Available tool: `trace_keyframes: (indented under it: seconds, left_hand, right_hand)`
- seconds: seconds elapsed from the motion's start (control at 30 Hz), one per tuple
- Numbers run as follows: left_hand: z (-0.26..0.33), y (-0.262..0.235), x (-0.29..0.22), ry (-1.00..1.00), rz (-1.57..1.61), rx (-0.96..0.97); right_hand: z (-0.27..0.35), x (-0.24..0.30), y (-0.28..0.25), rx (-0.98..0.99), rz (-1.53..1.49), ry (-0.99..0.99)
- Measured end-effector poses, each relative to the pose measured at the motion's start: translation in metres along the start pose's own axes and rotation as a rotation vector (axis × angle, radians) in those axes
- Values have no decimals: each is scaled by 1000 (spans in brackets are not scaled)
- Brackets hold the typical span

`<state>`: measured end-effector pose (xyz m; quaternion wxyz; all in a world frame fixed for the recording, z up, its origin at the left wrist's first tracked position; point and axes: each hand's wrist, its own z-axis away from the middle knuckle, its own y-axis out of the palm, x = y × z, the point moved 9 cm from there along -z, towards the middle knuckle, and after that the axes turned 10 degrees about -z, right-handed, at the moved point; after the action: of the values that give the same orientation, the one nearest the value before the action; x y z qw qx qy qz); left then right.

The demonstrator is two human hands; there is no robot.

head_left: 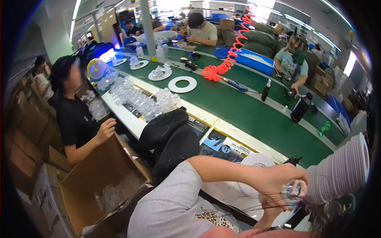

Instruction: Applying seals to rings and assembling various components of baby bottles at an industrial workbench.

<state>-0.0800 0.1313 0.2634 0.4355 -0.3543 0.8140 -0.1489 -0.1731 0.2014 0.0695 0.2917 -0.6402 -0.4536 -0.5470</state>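
My left hand (279,181) reaches across to the right, its fingers closed round a clear, shiny round piece (293,190) that looks like plastic. Below it, my right hand (272,214) shows only in part, close under the same piece. The left hand and strands of dark hair hide its fingers. Just right of the hands, a tall tilted stack of white rings (337,172) rises. A white round disc (257,160) lies behind my left wrist on the bench.
An open cardboard box (99,174) with clear parts stands left, near a co-worker in black. Clear plastic parts (137,97) are heaped on the ledge beside a black cloth (168,139). White rings (182,84) rest on the green belt (234,115). A red coiled hose (234,51) hangs above.
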Motion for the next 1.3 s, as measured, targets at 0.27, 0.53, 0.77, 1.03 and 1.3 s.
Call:
trace_keyframes:
  seconds: [0.27,0.53,0.77,1.03,1.3]
  left_hand:
    - [9,-115,-38,-32,-205,-374]
    - [157,-245,-73,-450,-693,-853]
    - [368,-347,-140,-822,-1333,-1352]
    - [507,-358,-156,-1084,-1486,-1539]
    - [502,-364,-86,-1333,-1534,-1517]
  right_hand:
    - [6,53,11,-185,-161,-795]
    - [8,-10,139,541,-156,-199]
    - [9,-18,145,610,-159,-146]
    - [8,-28,141,556,-173,-43]
    - [2,-31,134,516,-128,-42]
